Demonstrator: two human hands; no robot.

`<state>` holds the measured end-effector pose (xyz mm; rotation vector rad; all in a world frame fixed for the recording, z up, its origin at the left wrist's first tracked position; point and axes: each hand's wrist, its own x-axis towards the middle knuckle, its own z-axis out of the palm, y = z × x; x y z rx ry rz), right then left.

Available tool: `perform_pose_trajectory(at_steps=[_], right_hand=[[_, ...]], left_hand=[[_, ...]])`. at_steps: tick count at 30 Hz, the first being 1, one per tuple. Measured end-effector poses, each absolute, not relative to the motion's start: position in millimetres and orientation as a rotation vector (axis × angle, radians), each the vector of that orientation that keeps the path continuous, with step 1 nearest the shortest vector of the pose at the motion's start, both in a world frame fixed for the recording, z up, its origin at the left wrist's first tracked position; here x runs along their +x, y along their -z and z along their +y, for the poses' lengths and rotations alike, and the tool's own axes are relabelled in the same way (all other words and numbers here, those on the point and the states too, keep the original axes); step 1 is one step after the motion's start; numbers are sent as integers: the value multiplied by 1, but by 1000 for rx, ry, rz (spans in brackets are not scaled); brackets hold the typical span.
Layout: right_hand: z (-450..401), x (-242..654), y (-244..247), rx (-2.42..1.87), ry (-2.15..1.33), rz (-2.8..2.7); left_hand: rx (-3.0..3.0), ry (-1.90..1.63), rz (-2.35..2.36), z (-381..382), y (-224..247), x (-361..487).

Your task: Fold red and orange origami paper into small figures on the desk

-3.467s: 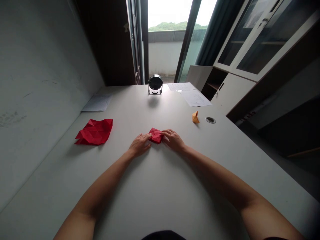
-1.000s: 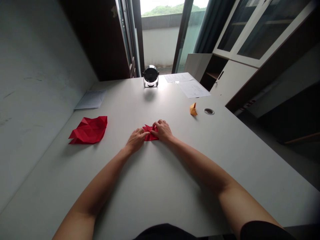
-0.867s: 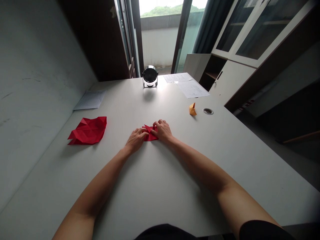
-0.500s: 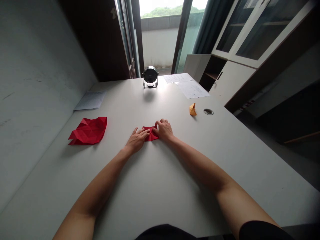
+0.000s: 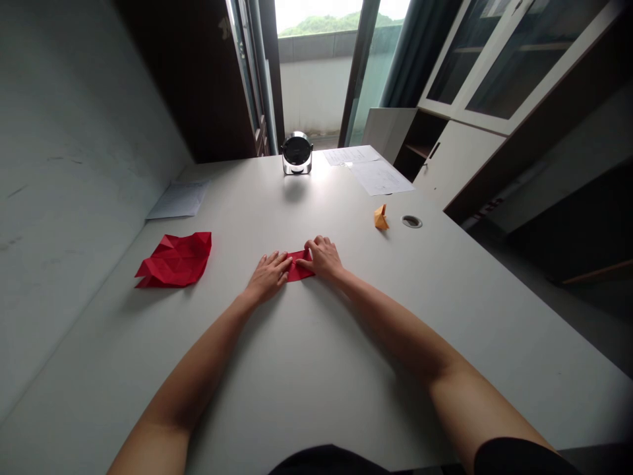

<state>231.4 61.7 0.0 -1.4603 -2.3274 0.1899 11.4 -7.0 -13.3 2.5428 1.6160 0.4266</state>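
Note:
A small folded sheet of red origami paper (image 5: 299,269) lies on the white table between my hands. My left hand (image 5: 268,274) rests flat with its fingers stretched over the paper's left part, covering that side. At the opposite edge my right hand (image 5: 324,256) is closed, its thumb and fingers pinching the red paper at its right side. Farther left sits a larger creased red paper sheet (image 5: 177,260), partly unfolded, and neither hand touches it. A folded yellow-orange paper piece (image 5: 380,217) stands to the right, beyond my right hand.
A round black and silver device (image 5: 297,153) stands at the table's far edge. Printed sheets (image 5: 378,177) lie at the back right, and a stack of papers (image 5: 179,199) is by the left wall. A round cable hole (image 5: 412,221) sits near the right edge.
My left hand has shifted slightly left and its fingers lie flatter on the paper. The small red paper's left corner is now covered; my right hand has hardly moved.

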Motion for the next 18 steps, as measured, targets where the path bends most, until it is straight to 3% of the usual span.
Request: perform_pose_trajectory(at_steps=[18], right_hand=[[80,242,12,-1645,-144,-2145]], left_hand=[[2525,-339,1427,-8,5,6]])
